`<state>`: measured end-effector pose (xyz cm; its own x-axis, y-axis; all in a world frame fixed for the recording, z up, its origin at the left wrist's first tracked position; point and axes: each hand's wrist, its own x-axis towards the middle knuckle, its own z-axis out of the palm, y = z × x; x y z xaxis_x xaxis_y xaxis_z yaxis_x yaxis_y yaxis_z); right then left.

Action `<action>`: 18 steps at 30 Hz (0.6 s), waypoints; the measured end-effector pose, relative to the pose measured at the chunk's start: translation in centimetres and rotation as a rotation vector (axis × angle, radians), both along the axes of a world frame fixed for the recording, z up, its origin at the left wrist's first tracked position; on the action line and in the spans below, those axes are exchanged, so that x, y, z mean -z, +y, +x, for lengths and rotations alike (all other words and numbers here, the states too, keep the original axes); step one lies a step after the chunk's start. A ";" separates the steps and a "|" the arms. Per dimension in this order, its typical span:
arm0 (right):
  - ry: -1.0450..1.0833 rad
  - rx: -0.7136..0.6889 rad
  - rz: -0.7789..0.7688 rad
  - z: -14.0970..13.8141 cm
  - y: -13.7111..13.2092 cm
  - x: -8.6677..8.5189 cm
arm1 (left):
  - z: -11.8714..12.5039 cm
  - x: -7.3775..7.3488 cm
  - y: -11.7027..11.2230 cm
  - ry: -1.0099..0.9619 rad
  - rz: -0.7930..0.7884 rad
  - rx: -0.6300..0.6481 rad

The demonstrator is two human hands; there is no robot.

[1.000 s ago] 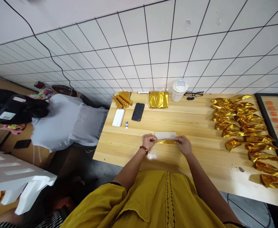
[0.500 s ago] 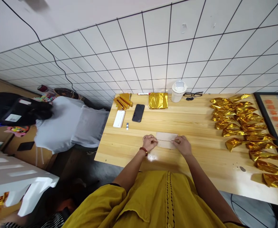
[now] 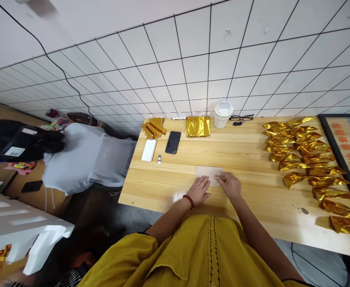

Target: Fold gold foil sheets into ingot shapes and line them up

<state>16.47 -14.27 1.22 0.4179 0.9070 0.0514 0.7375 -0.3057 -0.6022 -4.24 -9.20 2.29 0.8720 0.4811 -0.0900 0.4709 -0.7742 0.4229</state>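
A small pale sheet of paper (image 3: 208, 170) lies on the wooden table in front of me. My left hand (image 3: 198, 191) rests flat on its lower left part, fingers stretched out, with a red bead bracelet at the wrist. At the right side of the sheet, my right hand (image 3: 230, 184) has thumb and fingers pinched together on the paper. The left hand covers part of the sheet's lower edge.
Folded gold foil pieces (image 3: 294, 162) lie in rows at the right. Along the wall stand a gold foil stack (image 3: 198, 126), a white cup (image 3: 223, 115) and glasses (image 3: 242, 118). A phone (image 3: 173, 142), a white power bank (image 3: 149, 150) and gold strips (image 3: 153, 128) lie at the left.
My left hand has gone from a pinch at the sheet's left edge to lying flat on it, farther right. The crease line seen across the paper no longer shows. My right hand has hardly moved.
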 end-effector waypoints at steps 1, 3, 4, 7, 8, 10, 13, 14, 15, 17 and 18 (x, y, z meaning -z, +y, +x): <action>-0.039 -0.019 0.005 -0.1 -0.2 0.0 | -0.1 0.2 0.0 -0.004 0.003 0.001; -0.093 -0.038 -0.009 -0.1 -0.4 0.1 | -0.4 0.5 0.1 -0.001 0.011 0.004; -0.098 -0.033 -0.028 0.2 -0.4 0.1 | -0.5 0.7 0.1 0.008 0.016 0.009; -0.061 0.012 -0.168 1.3 -0.1 0.0 | -1.0 1.2 0.2 0.050 0.040 0.037; -0.059 0.031 -0.227 1.7 0.0 -0.1 | -1.1 1.4 0.1 0.061 0.053 0.045; -0.119 0.063 -0.276 2.0 0.0 -0.3 | -1.3 1.8 0.0 0.068 0.085 0.050; -0.302 -0.076 -0.126 0.4 -0.8 -0.4 | -1.4 2.2 -0.4 0.056 0.137 0.044; -0.348 -0.192 -0.062 -0.6 -1.3 -0.2 | -1.4 2.3 -0.5 0.051 0.151 0.041; -0.379 -0.324 -0.020 -1.6 -1.9 0.0 | -1.4 2.3 -0.5 0.046 0.164 0.041; -0.419 -0.427 0.003 -3.4 -3.1 0.8 | -1.4 2.3 -0.6 0.039 0.182 0.046; -0.431 -0.420 -0.009 -4.0 -3.6 1.2 | -1.4 2.3 -0.6 0.036 0.188 0.052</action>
